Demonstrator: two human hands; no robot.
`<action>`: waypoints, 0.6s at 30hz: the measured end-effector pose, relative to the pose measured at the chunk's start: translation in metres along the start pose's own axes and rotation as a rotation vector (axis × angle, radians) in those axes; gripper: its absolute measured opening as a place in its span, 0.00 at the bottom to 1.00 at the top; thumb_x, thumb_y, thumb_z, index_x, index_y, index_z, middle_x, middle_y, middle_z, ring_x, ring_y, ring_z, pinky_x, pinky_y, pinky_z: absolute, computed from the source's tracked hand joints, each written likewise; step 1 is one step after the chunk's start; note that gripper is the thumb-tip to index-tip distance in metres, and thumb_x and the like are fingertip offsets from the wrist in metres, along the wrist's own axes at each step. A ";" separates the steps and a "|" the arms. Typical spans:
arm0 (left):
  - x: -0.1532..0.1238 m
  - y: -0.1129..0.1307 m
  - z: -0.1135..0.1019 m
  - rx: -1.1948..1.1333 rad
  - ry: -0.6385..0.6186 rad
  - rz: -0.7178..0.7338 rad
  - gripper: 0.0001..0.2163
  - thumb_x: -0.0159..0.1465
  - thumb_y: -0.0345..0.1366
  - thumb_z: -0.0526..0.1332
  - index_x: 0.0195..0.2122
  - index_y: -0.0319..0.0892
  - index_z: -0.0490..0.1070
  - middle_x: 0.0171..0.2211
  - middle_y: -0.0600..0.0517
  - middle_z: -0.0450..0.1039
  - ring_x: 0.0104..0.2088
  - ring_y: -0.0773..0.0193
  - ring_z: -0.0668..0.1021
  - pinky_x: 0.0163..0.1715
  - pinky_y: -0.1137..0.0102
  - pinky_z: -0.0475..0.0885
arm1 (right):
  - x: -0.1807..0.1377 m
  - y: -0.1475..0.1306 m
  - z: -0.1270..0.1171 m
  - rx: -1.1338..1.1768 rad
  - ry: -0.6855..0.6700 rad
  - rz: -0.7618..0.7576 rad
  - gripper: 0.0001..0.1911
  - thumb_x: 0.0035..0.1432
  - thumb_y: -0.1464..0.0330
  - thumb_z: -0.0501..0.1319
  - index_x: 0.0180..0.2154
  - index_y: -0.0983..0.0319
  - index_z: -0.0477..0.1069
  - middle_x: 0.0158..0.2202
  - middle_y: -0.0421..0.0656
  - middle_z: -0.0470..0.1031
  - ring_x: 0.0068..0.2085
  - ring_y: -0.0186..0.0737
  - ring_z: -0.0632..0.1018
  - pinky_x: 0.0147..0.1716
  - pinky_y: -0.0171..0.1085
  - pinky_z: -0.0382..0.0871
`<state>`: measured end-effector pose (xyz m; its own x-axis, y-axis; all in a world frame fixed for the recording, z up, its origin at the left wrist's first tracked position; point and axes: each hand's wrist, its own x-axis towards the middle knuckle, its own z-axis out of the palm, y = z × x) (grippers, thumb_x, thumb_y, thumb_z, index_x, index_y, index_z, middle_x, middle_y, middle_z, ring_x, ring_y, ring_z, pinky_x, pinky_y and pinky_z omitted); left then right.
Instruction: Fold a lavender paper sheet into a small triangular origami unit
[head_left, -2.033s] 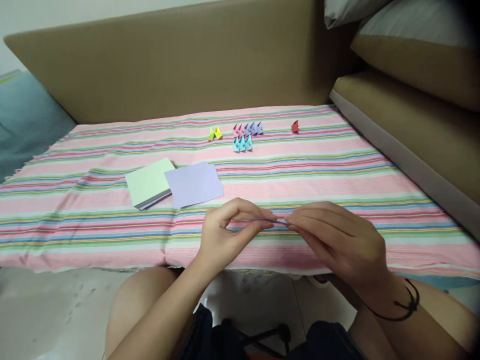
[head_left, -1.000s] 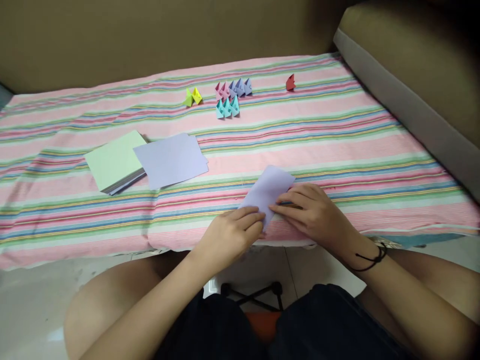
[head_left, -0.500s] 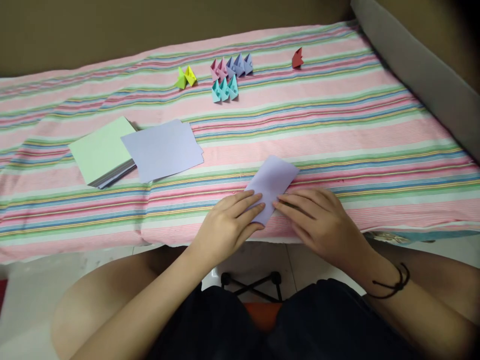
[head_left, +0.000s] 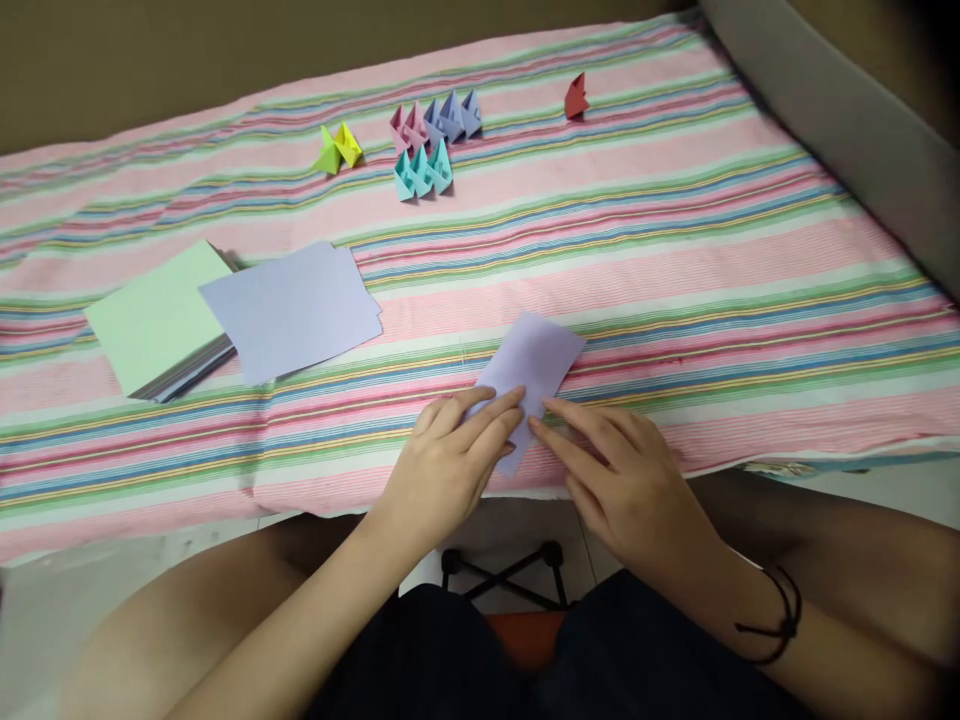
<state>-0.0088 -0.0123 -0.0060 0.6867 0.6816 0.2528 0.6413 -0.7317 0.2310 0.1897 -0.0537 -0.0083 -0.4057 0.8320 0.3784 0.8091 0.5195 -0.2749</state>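
Note:
A narrow folded sheet of lilac paper (head_left: 537,350) lies slantwise near the cloth's front edge. My left hand (head_left: 448,450) rests on its left side, fingers stretched out over the paper and covering part of it. From the right, my right hand (head_left: 626,465) touches the sheet's right edge with extended fingertips; its fingers are apart. Neither hand is wrapped round the paper. The near corner of the sheet shows between the two hands.
To the left lie flat lilac sheets (head_left: 296,315), overlapping a stack of pale green paper (head_left: 161,315). Farther back stand turquoise folded pieces (head_left: 424,172), pink ones (head_left: 409,130), purple ones (head_left: 452,116), yellow-green ones (head_left: 339,149) and a red one (head_left: 576,97). A striped cloth (head_left: 660,230) covers the surface.
The view has shifted, so the objects at the back and left sit farther left. Both hands stay at the lilac paper; the right fingers have spread and moved slightly along its edge.

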 end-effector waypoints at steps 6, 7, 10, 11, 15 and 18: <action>0.000 -0.004 0.000 0.025 -0.092 0.056 0.21 0.65 0.27 0.52 0.61 0.40 0.58 0.63 0.49 0.58 0.62 0.54 0.60 0.55 0.58 0.62 | -0.002 0.006 -0.002 0.000 0.004 0.034 0.19 0.58 0.78 0.56 0.51 0.68 0.71 0.51 0.49 0.74 0.47 0.49 0.73 0.47 0.49 0.69; 0.000 -0.005 0.000 0.013 -0.115 0.062 0.21 0.65 0.26 0.51 0.60 0.38 0.59 0.64 0.49 0.57 0.64 0.55 0.57 0.57 0.57 0.60 | -0.002 0.010 -0.002 -0.007 0.020 0.061 0.19 0.57 0.77 0.57 0.51 0.69 0.70 0.51 0.50 0.74 0.47 0.49 0.73 0.48 0.49 0.69; 0.003 -0.006 0.000 -0.019 -0.158 0.069 0.22 0.64 0.24 0.48 0.60 0.36 0.59 0.65 0.48 0.54 0.66 0.56 0.53 0.61 0.56 0.55 | 0.001 0.021 -0.004 -0.054 0.060 0.156 0.20 0.57 0.75 0.58 0.53 0.69 0.69 0.52 0.50 0.74 0.48 0.50 0.73 0.49 0.50 0.68; 0.004 -0.005 0.000 -0.019 -0.160 0.068 0.22 0.64 0.25 0.48 0.60 0.36 0.59 0.65 0.48 0.54 0.66 0.56 0.53 0.61 0.56 0.55 | 0.002 0.024 -0.005 -0.065 0.061 0.175 0.20 0.57 0.74 0.58 0.53 0.68 0.69 0.52 0.49 0.73 0.48 0.51 0.73 0.49 0.50 0.67; 0.006 -0.004 0.003 0.033 -0.142 0.063 0.23 0.67 0.33 0.50 0.63 0.39 0.54 0.64 0.50 0.55 0.65 0.56 0.56 0.62 0.57 0.54 | 0.007 0.030 -0.006 -0.065 0.037 0.182 0.21 0.58 0.74 0.58 0.54 0.64 0.68 0.54 0.45 0.72 0.48 0.50 0.73 0.48 0.50 0.68; 0.007 -0.004 0.004 0.069 -0.137 0.070 0.24 0.67 0.35 0.50 0.64 0.41 0.52 0.64 0.51 0.55 0.65 0.56 0.56 0.63 0.58 0.52 | 0.008 0.029 -0.006 -0.065 0.028 0.178 0.21 0.58 0.75 0.58 0.54 0.63 0.68 0.54 0.44 0.72 0.47 0.50 0.73 0.48 0.50 0.67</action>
<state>-0.0051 -0.0049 -0.0091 0.7678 0.6265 0.1343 0.6089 -0.7787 0.1511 0.2129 -0.0328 -0.0080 -0.2421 0.9035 0.3536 0.8932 0.3499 -0.2826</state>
